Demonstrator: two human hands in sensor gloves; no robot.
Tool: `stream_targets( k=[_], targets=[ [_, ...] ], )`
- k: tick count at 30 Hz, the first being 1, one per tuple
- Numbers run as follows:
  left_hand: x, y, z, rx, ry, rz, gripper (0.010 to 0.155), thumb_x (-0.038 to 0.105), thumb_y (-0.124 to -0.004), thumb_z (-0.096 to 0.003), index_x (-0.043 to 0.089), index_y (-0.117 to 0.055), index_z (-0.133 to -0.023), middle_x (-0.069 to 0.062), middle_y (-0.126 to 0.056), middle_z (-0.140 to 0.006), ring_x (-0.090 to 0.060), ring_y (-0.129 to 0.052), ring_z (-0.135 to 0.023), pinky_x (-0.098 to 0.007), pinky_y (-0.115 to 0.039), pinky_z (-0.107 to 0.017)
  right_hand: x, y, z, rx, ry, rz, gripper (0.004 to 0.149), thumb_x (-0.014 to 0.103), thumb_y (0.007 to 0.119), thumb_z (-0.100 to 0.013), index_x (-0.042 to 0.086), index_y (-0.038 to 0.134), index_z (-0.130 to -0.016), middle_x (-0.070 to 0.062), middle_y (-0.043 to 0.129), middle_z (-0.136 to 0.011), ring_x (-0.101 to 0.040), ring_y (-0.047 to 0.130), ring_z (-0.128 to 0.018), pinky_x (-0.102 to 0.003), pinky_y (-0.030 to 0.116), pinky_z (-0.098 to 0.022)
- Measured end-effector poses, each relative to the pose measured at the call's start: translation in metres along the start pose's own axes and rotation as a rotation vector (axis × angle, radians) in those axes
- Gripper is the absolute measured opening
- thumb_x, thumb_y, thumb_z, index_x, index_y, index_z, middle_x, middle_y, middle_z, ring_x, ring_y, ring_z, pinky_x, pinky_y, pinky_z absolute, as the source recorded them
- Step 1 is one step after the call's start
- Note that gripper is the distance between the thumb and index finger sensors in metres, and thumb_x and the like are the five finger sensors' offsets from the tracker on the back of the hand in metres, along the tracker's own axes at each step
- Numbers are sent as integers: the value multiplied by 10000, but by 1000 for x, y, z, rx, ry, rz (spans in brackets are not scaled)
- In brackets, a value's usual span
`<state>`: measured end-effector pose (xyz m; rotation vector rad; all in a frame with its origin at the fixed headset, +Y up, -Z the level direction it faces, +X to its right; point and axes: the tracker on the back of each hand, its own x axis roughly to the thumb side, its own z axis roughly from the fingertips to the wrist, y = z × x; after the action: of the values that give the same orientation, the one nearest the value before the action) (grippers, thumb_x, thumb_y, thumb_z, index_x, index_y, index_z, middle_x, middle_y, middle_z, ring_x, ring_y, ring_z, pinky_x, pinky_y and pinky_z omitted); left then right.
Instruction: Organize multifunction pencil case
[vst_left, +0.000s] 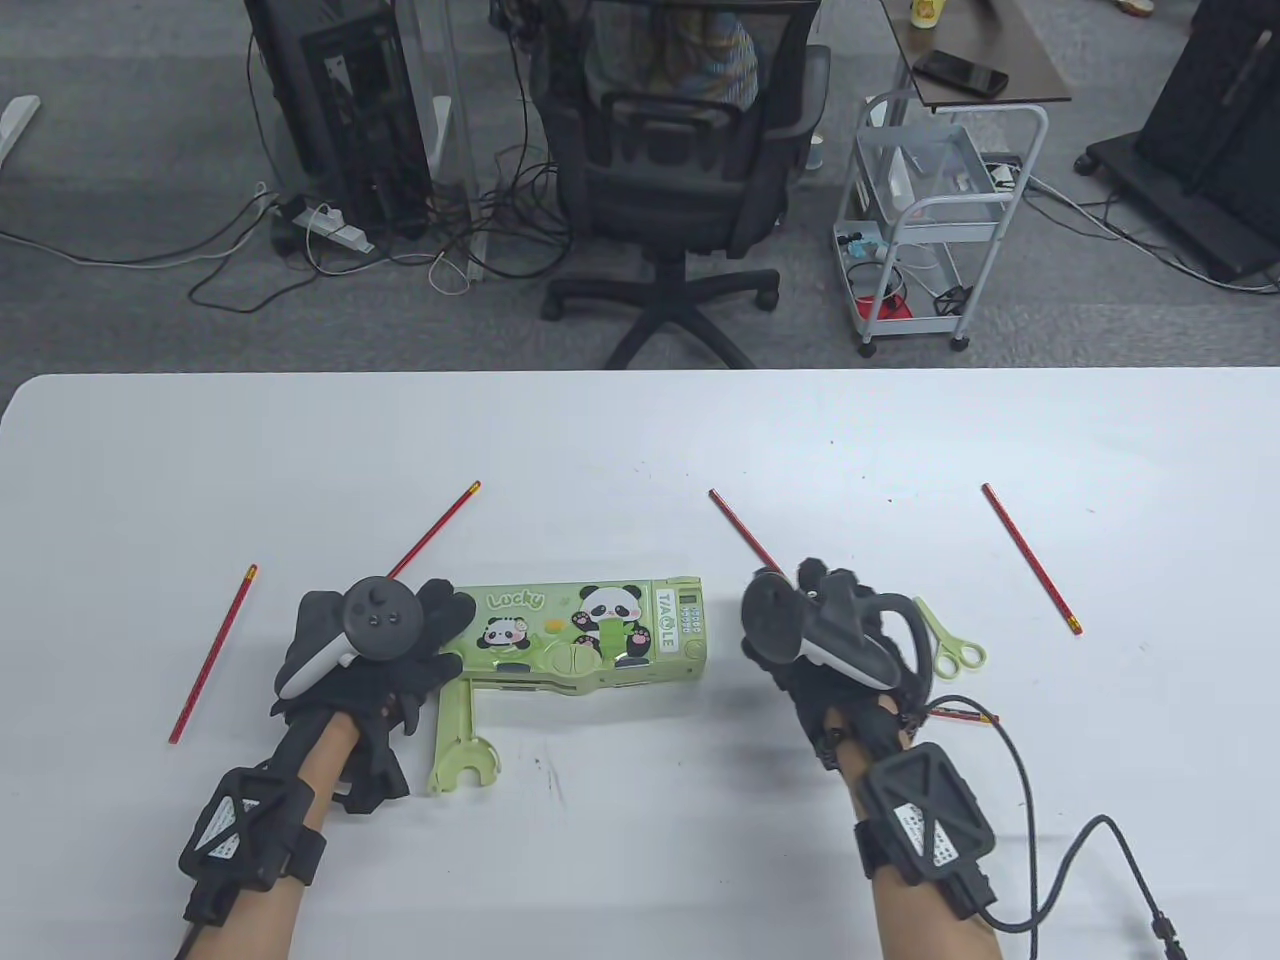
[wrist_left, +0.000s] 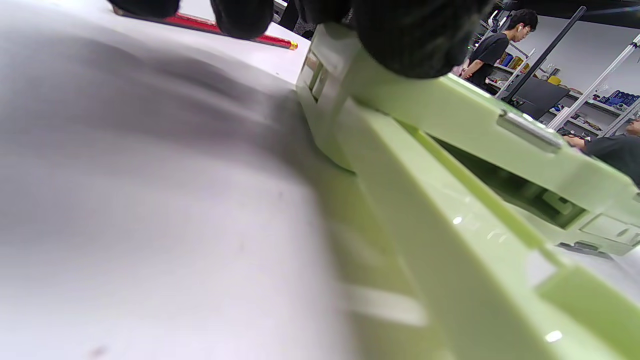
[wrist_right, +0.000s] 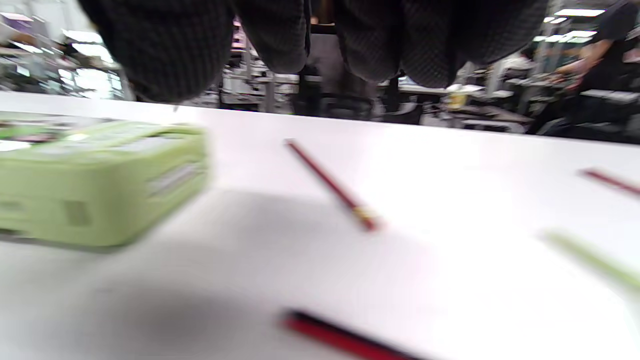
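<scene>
Green plastic makes up the multifunction pencil case (vst_left: 590, 635), which lies flat near the middle of the white table (vst_left: 640, 430), closer to its near edge. Its lid is down, so nothing inside can be seen. A flat green side tray (vst_left: 462, 735) juts out from its left end toward the near edge, ending in a forked tip; nothing lies on it. The lid reads "Lucky" beside two cartoon pandas, with "TIALE" printed sideways next to a small keypad at the right end.

The left hand (vst_left: 375, 650) rests on the case's left end, fingertips (wrist_left: 410, 40) pressing the top edge; the fingers lie spread, clamped on nothing. The right hand (vst_left: 830, 640) hangs just off the case's right end, fingers (wrist_right: 165, 45) loosely curled with nothing between them.

Red pencils lie scattered: one (vst_left: 212, 655) toward the left edge, one (vst_left: 435, 528) behind the left hand, one (vst_left: 745, 530) behind the right hand, one (vst_left: 1032, 558) toward the right edge. Green scissors (vst_left: 950, 645) lie just right of the right hand.
</scene>
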<state>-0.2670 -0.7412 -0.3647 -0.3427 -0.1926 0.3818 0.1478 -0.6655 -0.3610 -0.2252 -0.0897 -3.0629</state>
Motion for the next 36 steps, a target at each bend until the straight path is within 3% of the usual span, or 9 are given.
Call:
stream_targets(
  k=[5, 13, 23, 36],
  targets=[
    [2, 1, 0, -3, 4, -22, 652, 367, -734, -461, 377, -471, -1057, 12, -380, -1198, -380, -497, -1121, -711, -485, -719, -63, 9, -3, 108, 170, 54, 730, 467, 776, -482, 119, 581, -1094, -356, 583, -1065, -621, 682, -919, -676, 646, -676],
    [1, 0, -1, -3, 4, -20, 652, 367, -734, -461, 377, -472, -1058, 13, -378, -1199, -384, -494, -1122, -711, -485, -720, -105, 48, -10, 240, 273, 75, 724, 457, 783, -479, 143, 567, -1095, -354, 581, -1064, -611, 691, -919, -665, 654, -678],
    [2, 1, -1, -4, 10, -32, 651, 365, -735, -463, 377, -472, -1059, 11, -380, -1201, -387, -491, -1122, -716, -481, -718, -118, 69, -15, 286, 297, 83, 676, 444, 792, -476, 181, 604, -1070, -360, 648, -1033, -612, 741, -893, -663, 686, -663],
    [3, 0, -1, -10, 16, -43, 651, 363, -728, -466, 375, -463, -1061, 8, -374, -1201, -391, -487, -1123, -714, -480, -719, -105, 70, -24, 346, 271, 201, 694, 410, 773, -458, 137, 577, -1066, -315, 761, -967, -543, 851, -830, -609, 761, -643]
  ],
)
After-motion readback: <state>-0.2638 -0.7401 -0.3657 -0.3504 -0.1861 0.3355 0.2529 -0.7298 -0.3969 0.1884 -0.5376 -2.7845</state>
